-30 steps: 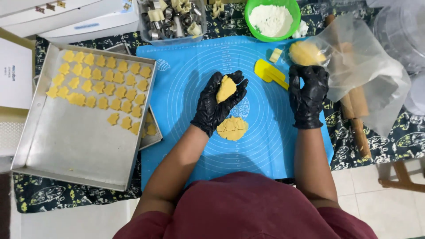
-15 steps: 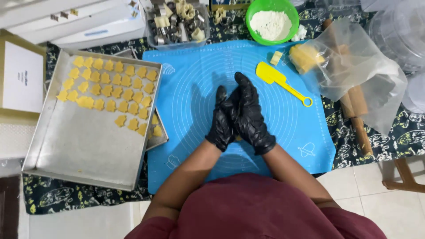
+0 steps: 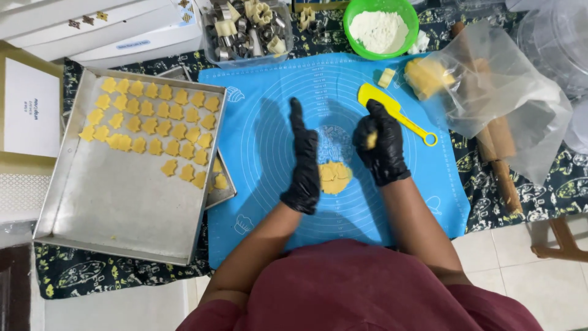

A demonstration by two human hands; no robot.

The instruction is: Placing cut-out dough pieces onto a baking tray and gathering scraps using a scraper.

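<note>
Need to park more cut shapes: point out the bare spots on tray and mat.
The metal tray is bare across its near half, below the cut dough shapes. The blue mat is free at its left side. It is crowded around the yellow spatula and flour bowl.

Matt blue silicone mat (image 3: 269, 110); dull brushed metal tray (image 3: 116, 208); soft yellow dough (image 3: 334, 178); glossy black gloves, both hands; clear crinkly plastic bag (image 3: 508, 104); wood rolling pin (image 3: 505, 178).
</note>
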